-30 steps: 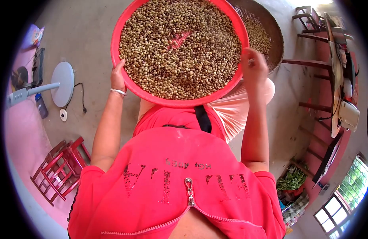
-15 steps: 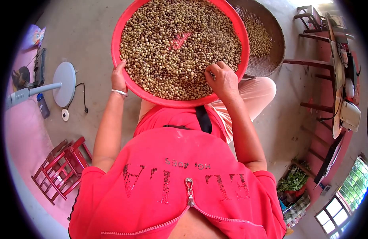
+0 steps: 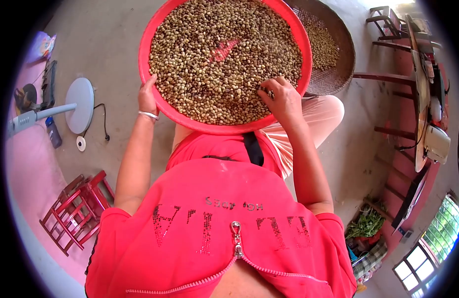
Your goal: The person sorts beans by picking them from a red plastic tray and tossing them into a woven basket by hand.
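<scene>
A round red plastic tray rests over my lap, filled with small round tan and brown beans or seeds. Its red bottom shows through at one patch near the middle. My left hand grips the left rim, thumb on top and the other fingers hidden underneath. Over the beans at the lower right is my right hand, with fingers bent and thumb drawn in toward them. Whatever lies between those fingertips is too small to make out.
Behind the tray at the right stands a woven basket holding more beans. A grey fan with a cord is on the left, near a red wooden chair. A wooden table stands right, and green leafy stems lie lower right.
My right hand has shifted slightly to the right over the beans, its fingers a little less curled. My left hand and the tray stay in place.
</scene>
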The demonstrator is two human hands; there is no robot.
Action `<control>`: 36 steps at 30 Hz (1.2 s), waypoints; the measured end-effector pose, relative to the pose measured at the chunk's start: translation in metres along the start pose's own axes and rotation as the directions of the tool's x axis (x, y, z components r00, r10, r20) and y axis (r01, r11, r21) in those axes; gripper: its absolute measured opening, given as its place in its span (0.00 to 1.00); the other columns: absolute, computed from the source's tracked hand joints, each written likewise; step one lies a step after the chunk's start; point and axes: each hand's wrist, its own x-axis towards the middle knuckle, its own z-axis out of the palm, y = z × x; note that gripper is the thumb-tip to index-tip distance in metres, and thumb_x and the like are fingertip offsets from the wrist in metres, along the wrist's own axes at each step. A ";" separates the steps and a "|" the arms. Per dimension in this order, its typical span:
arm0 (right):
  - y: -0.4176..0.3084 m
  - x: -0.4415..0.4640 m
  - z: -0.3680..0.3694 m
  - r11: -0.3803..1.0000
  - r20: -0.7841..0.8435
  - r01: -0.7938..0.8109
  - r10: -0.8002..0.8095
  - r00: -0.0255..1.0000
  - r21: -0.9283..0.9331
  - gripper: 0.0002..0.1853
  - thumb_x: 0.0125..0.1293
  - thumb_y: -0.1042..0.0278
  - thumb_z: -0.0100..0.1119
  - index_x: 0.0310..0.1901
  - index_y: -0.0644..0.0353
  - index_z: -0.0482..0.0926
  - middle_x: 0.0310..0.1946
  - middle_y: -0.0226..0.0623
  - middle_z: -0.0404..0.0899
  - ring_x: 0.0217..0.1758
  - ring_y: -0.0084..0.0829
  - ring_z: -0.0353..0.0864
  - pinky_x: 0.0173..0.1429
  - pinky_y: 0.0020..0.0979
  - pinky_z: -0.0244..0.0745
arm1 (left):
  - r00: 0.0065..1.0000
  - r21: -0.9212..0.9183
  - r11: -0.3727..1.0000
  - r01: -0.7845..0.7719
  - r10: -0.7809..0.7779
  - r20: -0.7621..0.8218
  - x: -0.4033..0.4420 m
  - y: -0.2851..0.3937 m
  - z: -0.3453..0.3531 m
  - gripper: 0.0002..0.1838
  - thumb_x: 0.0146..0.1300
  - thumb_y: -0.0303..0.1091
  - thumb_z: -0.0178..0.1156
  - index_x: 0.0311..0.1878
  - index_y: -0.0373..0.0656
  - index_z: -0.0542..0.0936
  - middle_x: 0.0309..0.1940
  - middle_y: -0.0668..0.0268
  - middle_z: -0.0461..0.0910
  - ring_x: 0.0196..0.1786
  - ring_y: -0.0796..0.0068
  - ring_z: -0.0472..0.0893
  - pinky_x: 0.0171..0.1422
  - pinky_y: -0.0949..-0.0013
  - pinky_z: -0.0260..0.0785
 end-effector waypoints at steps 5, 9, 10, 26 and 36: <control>0.001 0.001 0.010 0.999 0.036 0.031 -0.029 0.999 -0.042 0.08 0.61 0.60 0.68 0.37 0.53 0.84 0.34 0.37 0.79 0.42 0.42 0.82 0.48 0.42 0.78 | 0.999 0.005 1.000 0.001 -0.001 0.048 -0.005 0.006 0.006 0.19 0.73 0.35 0.54 0.61 0.32 0.76 0.57 0.58 0.81 0.57 0.66 0.81 0.65 0.63 0.73; 0.003 0.006 0.006 0.997 -0.028 0.064 -0.065 0.998 -0.042 0.05 0.61 0.63 0.67 0.35 0.53 0.84 0.34 0.36 0.80 0.42 0.41 0.83 0.47 0.43 0.78 | 1.000 0.017 1.000 -0.009 0.009 0.005 -0.008 0.007 0.007 0.19 0.73 0.35 0.54 0.61 0.32 0.77 0.57 0.58 0.81 0.57 0.66 0.81 0.66 0.63 0.73; 0.007 0.007 0.002 0.998 -0.099 0.065 -0.067 0.993 -0.024 0.05 0.60 0.64 0.68 0.35 0.52 0.83 0.35 0.36 0.80 0.41 0.41 0.83 0.47 0.42 0.79 | 1.000 0.020 1.000 -0.015 0.015 -0.007 -0.006 0.004 0.006 0.20 0.73 0.35 0.55 0.61 0.32 0.77 0.57 0.58 0.81 0.58 0.66 0.81 0.66 0.63 0.72; 0.001 0.011 0.011 0.996 0.066 -0.006 0.012 0.998 -0.084 0.09 0.63 0.59 0.67 0.39 0.53 0.86 0.37 0.38 0.80 0.47 0.43 0.81 0.53 0.42 0.77 | 0.999 0.039 0.998 -0.048 0.049 -0.010 -0.002 0.000 0.002 0.22 0.73 0.36 0.55 0.63 0.32 0.75 0.57 0.58 0.81 0.58 0.66 0.81 0.67 0.63 0.72; -0.001 0.016 0.008 0.986 0.080 0.045 -0.032 0.996 -0.162 0.06 0.60 0.63 0.66 0.34 0.54 0.84 0.35 0.39 0.80 0.43 0.43 0.82 0.50 0.43 0.78 | 0.999 0.035 0.999 -0.036 0.037 -0.020 -0.007 0.005 0.008 0.21 0.72 0.36 0.56 0.62 0.31 0.76 0.58 0.57 0.81 0.58 0.66 0.81 0.66 0.64 0.72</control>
